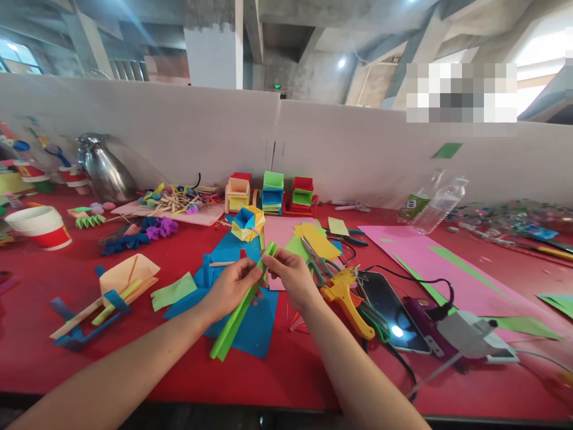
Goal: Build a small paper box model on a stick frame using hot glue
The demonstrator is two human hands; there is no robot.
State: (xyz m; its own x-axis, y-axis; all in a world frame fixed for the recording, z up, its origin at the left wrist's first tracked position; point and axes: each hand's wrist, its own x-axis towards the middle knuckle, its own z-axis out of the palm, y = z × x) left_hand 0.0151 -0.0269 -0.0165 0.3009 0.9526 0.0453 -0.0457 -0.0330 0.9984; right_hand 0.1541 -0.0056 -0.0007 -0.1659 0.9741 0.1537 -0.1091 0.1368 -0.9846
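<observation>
A lengthwise-folded green paper strip [233, 325] sits pinched in the left fingers [242, 272] and right fingers [280, 260] — slanting over flat blue paper [256, 335]. Just right of them, a yellow plastic glue gun [344, 297]; bodyward, the red desk [201, 383] reaches its edge.

green strip [236, 322]: matt paper | jug [106, 170]: glossy metal | glue gun [345, 295]: smooth plastic

Red table [286, 382] was backed by a white partition [188, 131], seamed near the middle. Behind it, a pillar [212, 57] was coloured white below, grey above. Concrete beams [432, 36] were seen overhead. Light was given by a lamp [342, 63] and a far-left window [20, 57]; a green sign [277, 86] was lit.
</observation>
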